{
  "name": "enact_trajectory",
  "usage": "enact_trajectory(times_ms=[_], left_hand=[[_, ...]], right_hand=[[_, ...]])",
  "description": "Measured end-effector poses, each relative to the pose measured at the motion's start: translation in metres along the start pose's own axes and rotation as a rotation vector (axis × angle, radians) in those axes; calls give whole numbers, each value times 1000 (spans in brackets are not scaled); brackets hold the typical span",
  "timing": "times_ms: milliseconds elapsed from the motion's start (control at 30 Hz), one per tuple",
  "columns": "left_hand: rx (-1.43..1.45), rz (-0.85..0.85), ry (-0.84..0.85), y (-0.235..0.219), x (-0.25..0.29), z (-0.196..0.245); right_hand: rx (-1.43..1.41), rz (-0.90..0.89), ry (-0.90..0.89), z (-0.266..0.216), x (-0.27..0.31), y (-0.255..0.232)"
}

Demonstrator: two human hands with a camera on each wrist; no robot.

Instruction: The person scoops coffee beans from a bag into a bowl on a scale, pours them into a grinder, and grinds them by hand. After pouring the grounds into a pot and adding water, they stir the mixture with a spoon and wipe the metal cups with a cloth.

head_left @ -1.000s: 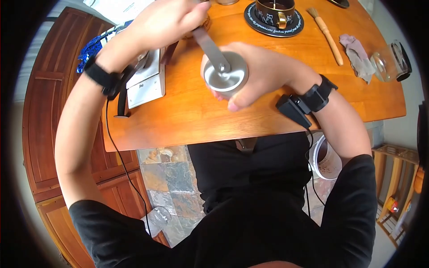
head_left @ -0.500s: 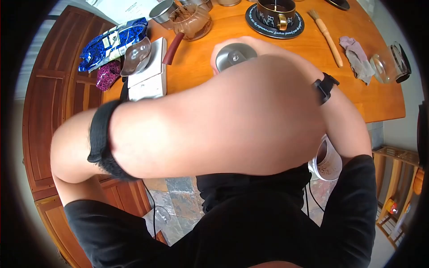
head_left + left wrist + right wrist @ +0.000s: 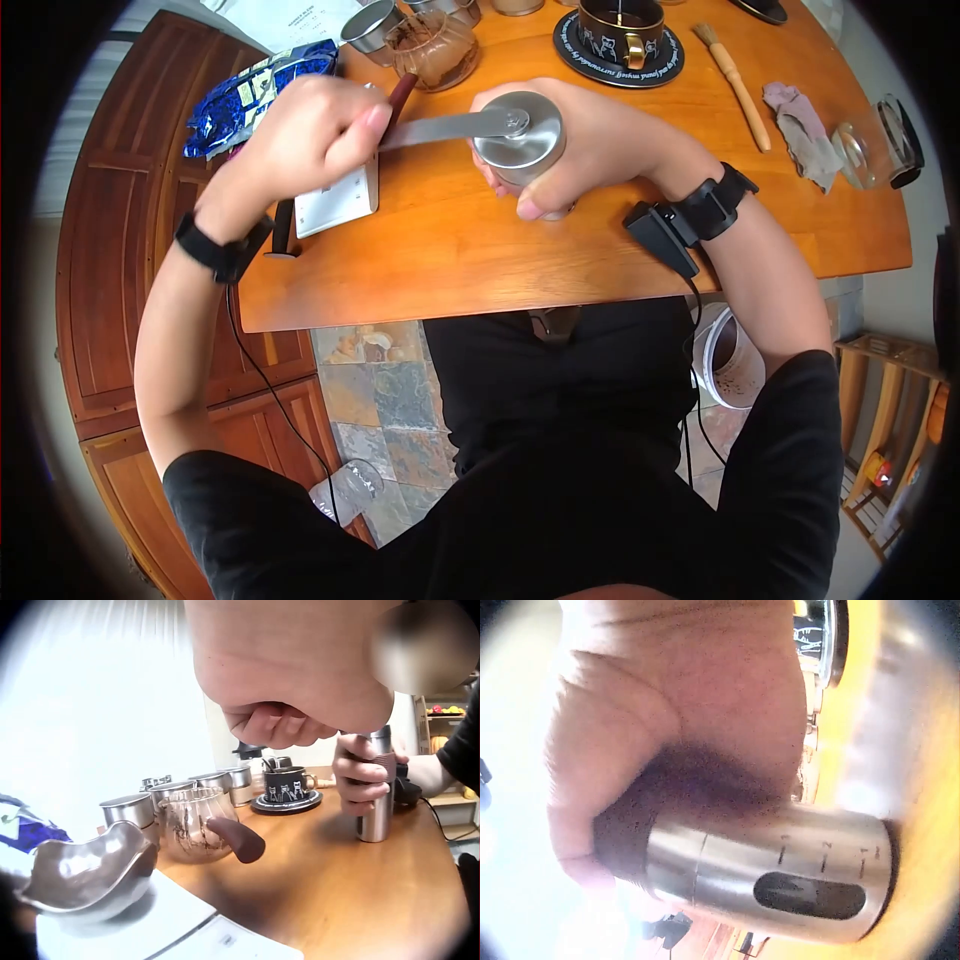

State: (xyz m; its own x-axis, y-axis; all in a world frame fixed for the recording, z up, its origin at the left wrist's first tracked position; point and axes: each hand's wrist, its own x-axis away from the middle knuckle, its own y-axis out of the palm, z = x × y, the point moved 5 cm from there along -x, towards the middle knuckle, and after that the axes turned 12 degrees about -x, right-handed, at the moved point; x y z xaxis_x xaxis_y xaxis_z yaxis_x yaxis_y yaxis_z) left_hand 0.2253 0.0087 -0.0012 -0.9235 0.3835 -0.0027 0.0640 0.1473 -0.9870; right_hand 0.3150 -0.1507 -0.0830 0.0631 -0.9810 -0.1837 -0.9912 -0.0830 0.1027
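A steel hand grinder [image 3: 522,150] stands upright over the table, gripped round its body by my right hand [image 3: 590,140]. In the right wrist view the cylinder [image 3: 772,874] shows a dark oval window and number marks, with the hand wrapped round the darker band. The flat crank arm [image 3: 440,128] points left from the lid. My left hand [image 3: 310,135] has its fingers curled at the crank's outer end; the knob is hidden in it. In the left wrist view those curled fingers [image 3: 281,727] hang above the glass server.
The glass server [image 3: 432,50] with a dark handle and steel cups [image 3: 372,25] stand at the back. A black cup [image 3: 620,30] sits on its saucer. A brush [image 3: 740,90], a cloth [image 3: 803,135] and a glass jar [image 3: 862,155] lie right. A white scale [image 3: 340,205] is at left.
My left hand has swung round with the crank, across the front of the grinder and out to its left side. The right hand stays round the grinder, nearly in place.
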Motion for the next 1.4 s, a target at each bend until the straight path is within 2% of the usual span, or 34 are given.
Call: enact_trajectory(times_ms=[33,133,233,333,367,400,500,533,600,700,733,800,933,967,1067,1167,1333,1400], left_hand=[[-13,-5,-66,-1,-10,-5],[-12,-63,-286,5,-44,-21],[40,-157,-312,0,-94,-5],[-144,-97,-138,-12,-134,30],[-196,-63,-89,-25,-139,50],[-308,-158,100,-44,-145,71],[-440,-286,218,-54,-140,129],[-453,-262,272,-52,-132,145],[-411,-124,296,-44,-104,163],[-326,104,224,-40,-63,180],[-310,124,187,-42,-53,180],[-243,94,122,-40,-36,177],[-96,49,-31,-41,0,153],[-69,43,-49,-40,8,145],[-68,33,-132,-34,25,119],[-115,50,-229,-26,36,86],[-102,37,-400,-12,22,38],[-179,-11,-500,-5,10,17]], right_hand=[[22,-27,-55,2,-2,0],[-70,22,151,4,1,3],[-75,-29,136,4,-2,11],[-91,-90,16,9,-1,13],[-41,-93,42,6,1,14],[25,-57,67,5,2,14],[119,26,131,1,3,14],[90,40,145,-4,2,13],[28,71,179,-16,2,12],[-67,120,223,-25,1,8],[-7,97,122,-16,-3,4],[112,51,-77,16,-6,-7],[93,58,-95,13,-4,-5],[133,10,-191,12,-6,-3],[-52,27,46,9,-2,-2],[-126,31,92,13,0,-1],[-31,-23,-47,11,-3,-3],[-37,-39,-40,11,-4,-1]])
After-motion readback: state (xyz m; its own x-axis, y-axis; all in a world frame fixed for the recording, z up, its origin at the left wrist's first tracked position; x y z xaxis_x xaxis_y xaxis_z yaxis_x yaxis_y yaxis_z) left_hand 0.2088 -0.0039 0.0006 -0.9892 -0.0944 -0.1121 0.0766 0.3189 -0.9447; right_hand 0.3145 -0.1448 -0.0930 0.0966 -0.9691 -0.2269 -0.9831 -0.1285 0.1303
